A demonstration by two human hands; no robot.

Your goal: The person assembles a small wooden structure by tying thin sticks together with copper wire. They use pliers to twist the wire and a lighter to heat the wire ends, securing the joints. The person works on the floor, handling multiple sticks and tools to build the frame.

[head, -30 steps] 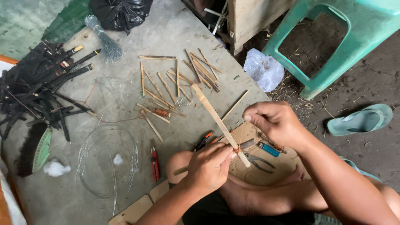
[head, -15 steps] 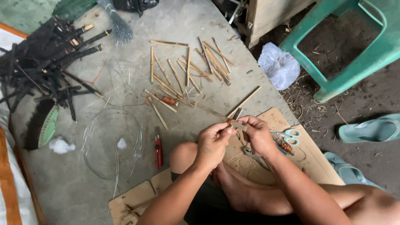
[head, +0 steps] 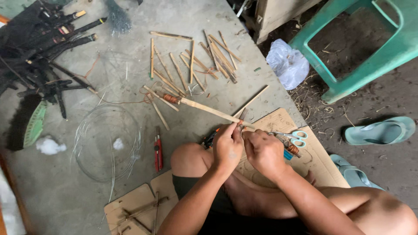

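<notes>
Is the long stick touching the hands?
Touching. The head view shows both the left hand and right hand pinching the near end of the long bamboo stick.

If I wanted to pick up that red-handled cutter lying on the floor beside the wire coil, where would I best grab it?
Probably by the middle of the red-handled cutter, coming straight down from above. It lies flat on the concrete floor, long and narrow, pointing away from the person, with its two long sides free: the wire coil on one side and the knee on the other stand apart from it. Pinch across its width.
</notes>
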